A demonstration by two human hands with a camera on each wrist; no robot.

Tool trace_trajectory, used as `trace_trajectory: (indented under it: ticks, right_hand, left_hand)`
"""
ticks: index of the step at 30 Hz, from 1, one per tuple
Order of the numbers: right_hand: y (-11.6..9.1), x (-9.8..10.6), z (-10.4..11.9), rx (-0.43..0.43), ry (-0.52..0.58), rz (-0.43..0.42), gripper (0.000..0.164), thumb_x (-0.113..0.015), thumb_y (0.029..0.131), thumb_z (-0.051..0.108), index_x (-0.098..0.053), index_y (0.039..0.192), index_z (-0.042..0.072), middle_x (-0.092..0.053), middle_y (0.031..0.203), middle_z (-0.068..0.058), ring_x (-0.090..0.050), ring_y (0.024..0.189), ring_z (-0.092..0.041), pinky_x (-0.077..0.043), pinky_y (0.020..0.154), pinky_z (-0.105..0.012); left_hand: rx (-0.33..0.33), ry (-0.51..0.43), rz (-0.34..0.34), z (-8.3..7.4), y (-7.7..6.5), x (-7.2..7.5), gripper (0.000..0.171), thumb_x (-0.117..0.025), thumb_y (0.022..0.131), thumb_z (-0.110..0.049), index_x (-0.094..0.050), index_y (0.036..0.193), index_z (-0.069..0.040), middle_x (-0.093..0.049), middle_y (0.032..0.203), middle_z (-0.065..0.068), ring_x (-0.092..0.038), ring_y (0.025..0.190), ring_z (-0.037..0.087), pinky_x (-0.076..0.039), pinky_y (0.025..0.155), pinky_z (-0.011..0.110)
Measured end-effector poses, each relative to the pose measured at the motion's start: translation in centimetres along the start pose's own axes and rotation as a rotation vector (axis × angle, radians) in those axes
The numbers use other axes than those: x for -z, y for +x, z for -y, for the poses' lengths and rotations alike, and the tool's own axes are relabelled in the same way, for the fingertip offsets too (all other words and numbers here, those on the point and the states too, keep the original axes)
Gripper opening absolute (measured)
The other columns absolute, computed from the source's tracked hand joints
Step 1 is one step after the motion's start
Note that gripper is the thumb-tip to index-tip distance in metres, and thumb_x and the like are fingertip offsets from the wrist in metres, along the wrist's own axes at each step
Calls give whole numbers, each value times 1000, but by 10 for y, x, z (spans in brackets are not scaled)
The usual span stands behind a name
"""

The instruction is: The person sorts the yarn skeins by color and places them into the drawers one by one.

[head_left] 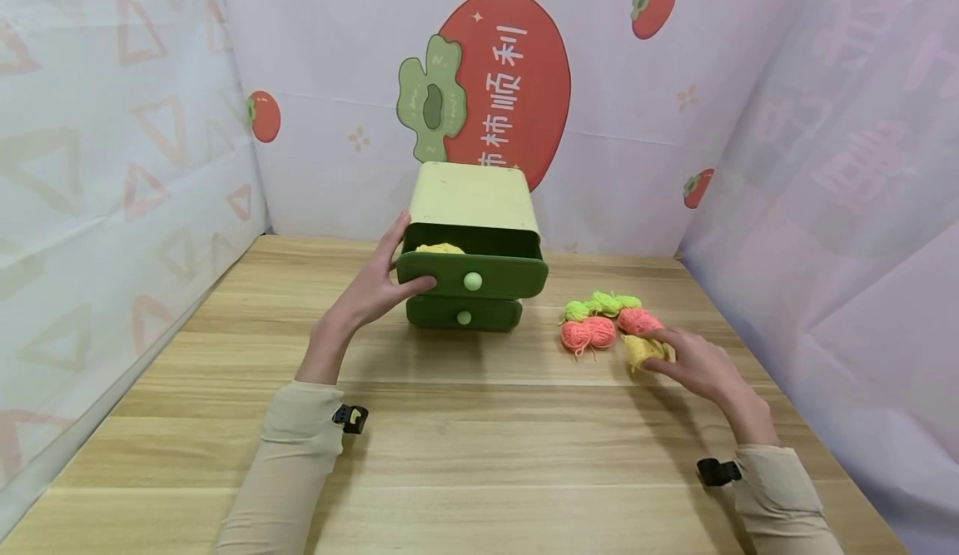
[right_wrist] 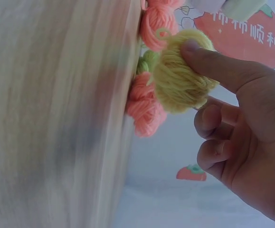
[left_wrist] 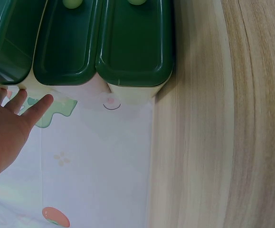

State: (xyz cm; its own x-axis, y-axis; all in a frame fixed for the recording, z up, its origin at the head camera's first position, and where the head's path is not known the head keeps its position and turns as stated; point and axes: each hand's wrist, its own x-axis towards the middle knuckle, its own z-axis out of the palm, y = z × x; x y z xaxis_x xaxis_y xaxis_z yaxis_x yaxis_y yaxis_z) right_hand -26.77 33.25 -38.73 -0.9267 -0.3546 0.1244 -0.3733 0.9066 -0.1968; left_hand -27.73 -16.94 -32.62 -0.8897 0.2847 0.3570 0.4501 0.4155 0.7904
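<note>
A small drawer cabinet [head_left: 475,197], cream with green fronts and round knobs, stands toward the back of the table. Its top drawer [head_left: 509,279] is pulled out, and yellow yarn [head_left: 440,248] shows inside at the left. My left hand [head_left: 375,284] rests on the cabinet's left side, thumb across the drawer front, fingers [left_wrist: 38,110] fairly straight and spread. On the right, my right hand [head_left: 700,364] pinches a small yellow yarn ball [right_wrist: 177,78] between thumb and fingers. Beside it lie coral yarn balls [head_left: 588,334] and bright green yarn balls [head_left: 605,304].
Lower drawers [left_wrist: 135,47] of the cabinet are pushed in. The wooden table [head_left: 479,438] meets a printed cloth backdrop [head_left: 322,172] at the back, with cloth walls on both sides. Each sleeve cuff carries a black wrist device [head_left: 719,472].
</note>
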Motion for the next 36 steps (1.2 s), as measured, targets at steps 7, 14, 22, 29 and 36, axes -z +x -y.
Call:
trace_trajectory:
  ticks: [7,14,22,29,36]
  right_hand:
    - [5,4,7,34,-19,-71,48,-73,90,34,-63,132,11,-64,130,-20,-64,112,-44,-55,78,-63]
    - [10,10,15,73,-43,-158,44,-75,88,27,-66,129,13,-68,122,-17,-70,84,-33,-54,57,-45]
    - [19,11,25,168,-64,-295,38,-79,85,22,-69,120,11,-71,104,-9,-51,60,-9,-37,45,-24]
    - [30,15,37,262,-83,-429,37,-83,80,16,-71,115,10,-72,101,-9,-54,60,-11,-38,46,-23]
    - [42,22,52,343,-84,-493,38,-84,78,14,-72,114,10,-70,98,-7,-54,59,-11,-38,43,-24]
  left_hand:
    - [-1,-3,-3,0,1,1,102,-75,90,-27,-3,162,-18,1,169,-1,-4,156,18,-27,124,51]
    - [-7,-6,-6,0,1,1,102,-75,90,-26,-3,162,-17,0,169,1,-4,156,19,-27,123,52]
    - [-9,-7,-5,0,1,0,103,-75,90,-26,-3,162,-16,1,169,4,-4,156,21,-27,123,53]
    - [4,-12,0,0,1,0,103,-75,90,-28,-2,162,-18,2,169,-2,-3,156,19,-26,124,52]
    - [-1,-11,-2,1,1,0,103,-76,90,-27,-3,162,-18,1,169,-2,-3,156,19,-26,124,52]
